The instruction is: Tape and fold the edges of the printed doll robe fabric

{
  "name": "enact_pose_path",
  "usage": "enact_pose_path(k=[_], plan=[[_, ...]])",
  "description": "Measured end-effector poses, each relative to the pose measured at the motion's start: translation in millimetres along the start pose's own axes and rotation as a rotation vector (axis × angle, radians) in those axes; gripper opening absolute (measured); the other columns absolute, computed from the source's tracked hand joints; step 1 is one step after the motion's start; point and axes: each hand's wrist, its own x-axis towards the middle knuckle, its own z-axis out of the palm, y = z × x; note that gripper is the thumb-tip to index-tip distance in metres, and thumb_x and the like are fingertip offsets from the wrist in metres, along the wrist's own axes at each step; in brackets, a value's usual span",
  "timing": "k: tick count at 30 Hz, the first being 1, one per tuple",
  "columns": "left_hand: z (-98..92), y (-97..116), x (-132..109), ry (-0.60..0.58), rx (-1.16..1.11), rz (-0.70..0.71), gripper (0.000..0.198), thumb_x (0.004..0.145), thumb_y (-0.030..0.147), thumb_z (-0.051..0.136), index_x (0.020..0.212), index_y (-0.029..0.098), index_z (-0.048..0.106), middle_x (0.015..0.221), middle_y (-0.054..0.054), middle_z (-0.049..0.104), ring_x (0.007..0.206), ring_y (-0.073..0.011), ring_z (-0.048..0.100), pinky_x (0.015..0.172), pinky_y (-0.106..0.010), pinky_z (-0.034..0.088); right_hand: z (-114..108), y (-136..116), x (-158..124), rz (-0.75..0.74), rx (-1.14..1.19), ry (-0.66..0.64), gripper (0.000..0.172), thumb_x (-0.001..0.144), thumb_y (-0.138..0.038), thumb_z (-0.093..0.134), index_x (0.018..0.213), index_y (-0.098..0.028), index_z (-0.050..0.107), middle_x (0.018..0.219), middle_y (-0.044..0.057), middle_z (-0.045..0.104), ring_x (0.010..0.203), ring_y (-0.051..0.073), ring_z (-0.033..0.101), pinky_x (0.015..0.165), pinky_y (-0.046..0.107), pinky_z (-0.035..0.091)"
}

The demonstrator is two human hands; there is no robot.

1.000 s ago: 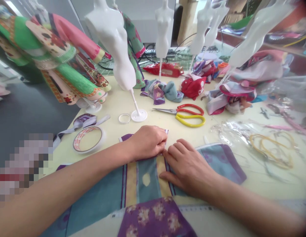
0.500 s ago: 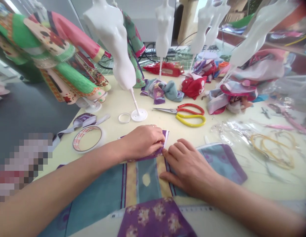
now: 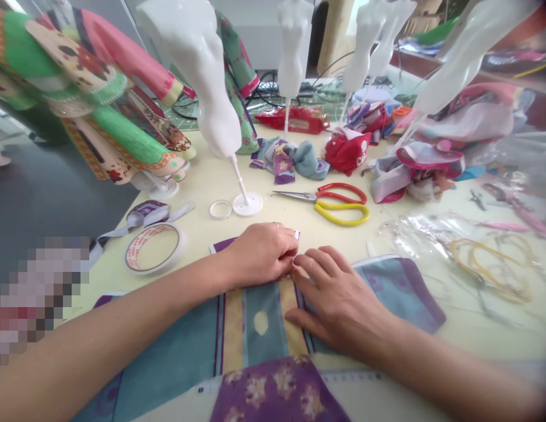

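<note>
A teal fabric piece with yellow and purple stripes (image 3: 250, 328) lies flat on the pale yellow table (image 3: 202, 181) in front of me. My left hand (image 3: 261, 253) is curled, its fingers pressing down on the purple top edge of the fabric (image 3: 222, 244). Beside it, my right hand (image 3: 338, 299) rests palm down on the cloth with its fingers stretched out flat, fingertips meeting those of the left hand. A purple flowered piece (image 3: 277, 392) lies over the fabric at the bottom of the view.
Red and yellow scissors (image 3: 334, 202) lie beyond my hands. A tape roll (image 3: 153, 248) sits at left. White doll torsos on stands (image 3: 215, 99), dressed doll figures (image 3: 101, 99), fabric scraps (image 3: 294, 161) and clear bags with yellow rings (image 3: 488, 258) crowd the table.
Both hands stay pressed on the fabric's top edge; the left hand shifted slightly over the purple edge and back. The view tilted a little.
</note>
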Motion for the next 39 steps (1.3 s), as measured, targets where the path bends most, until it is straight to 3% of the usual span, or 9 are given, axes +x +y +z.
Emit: enact_pose_path(k=[9,14,21,26,32,35,39], plan=[[1.9,0,0,0.044,-0.078,-0.035,0.014,0.078,0.014,0.052,0.069,0.015,0.062,0.071,-0.001,0.061,0.069,-0.0141,0.054,0.064,-0.025,0.040,0,-2,0,-0.009,-0.003,-0.016,0.029,0.086,-0.037,0.055,0.096,-0.012,0.064,0.097,0.010,0.061,0.101,0.028,0.048,0.101,0.050,0.034],[-2.7,-7,6,0.152,-0.163,-0.130,0.013,0.073,0.011,0.052,0.062,0.015,0.057,0.066,0.001,0.057,0.060,-0.0116,0.050,0.058,-0.025,0.038,0,-2,1,-0.026,-0.016,-0.004,0.029,0.085,-0.038,0.055,0.097,-0.013,0.064,0.097,0.011,0.061,0.097,0.028,0.048,0.099,0.052,0.036],[-10.7,-14,4,0.267,-0.391,-0.287,0.009,0.077,0.019,0.051,0.077,0.014,0.059,0.072,-0.001,0.064,0.062,-0.0112,0.059,0.056,-0.022,0.046,-2,-3,1,-0.019,-0.027,-0.022,0.032,0.086,-0.039,0.054,0.099,-0.011,0.064,0.102,0.011,0.060,0.096,0.028,0.048,0.100,0.050,0.035],[-23.1,6,-18,0.231,-0.820,-0.482,0.003,0.073,0.017,0.057,0.073,0.014,0.057,0.068,-0.002,0.066,0.065,-0.0140,0.063,0.058,-0.024,0.049,-3,-4,1,-0.012,-0.015,-0.013,0.025,0.087,-0.035,0.053,0.096,-0.014,0.063,0.099,0.011,0.060,0.096,0.027,0.047,0.095,0.050,0.038],[-22.0,21,-58,0.235,-0.933,-0.466,0.018,0.088,0.021,0.039,0.071,0.020,0.042,0.057,0.006,0.048,0.053,-0.0088,0.050,0.053,-0.023,0.045,-2,-4,-1,-0.026,-0.007,0.003,0.027,0.088,-0.037,0.050,0.099,-0.014,0.061,0.100,0.011,0.060,0.097,0.027,0.047,0.092,0.050,0.039],[-16.8,23,-82,0.333,-0.949,-0.490,0.027,0.093,0.024,0.032,0.066,0.021,0.035,0.056,0.007,0.036,0.046,-0.0072,0.040,0.046,-0.022,0.041,-1,-4,-1,-0.014,-0.010,0.002,0.029,0.089,-0.037,0.049,0.102,-0.014,0.060,0.101,0.011,0.060,0.095,0.026,0.048,0.092,0.048,0.040],[-16.5,29,-117,0.406,-0.906,-0.587,0.038,0.094,0.028,0.031,0.057,0.021,0.033,0.047,0.006,0.036,0.041,-0.0079,0.038,0.043,-0.022,0.040,-2,0,-2,0.018,0.050,0.034,0.026,0.089,-0.032,0.050,0.105,-0.013,0.059,0.105,0.012,0.060,0.094,0.025,0.049,0.090,0.046,0.041]])
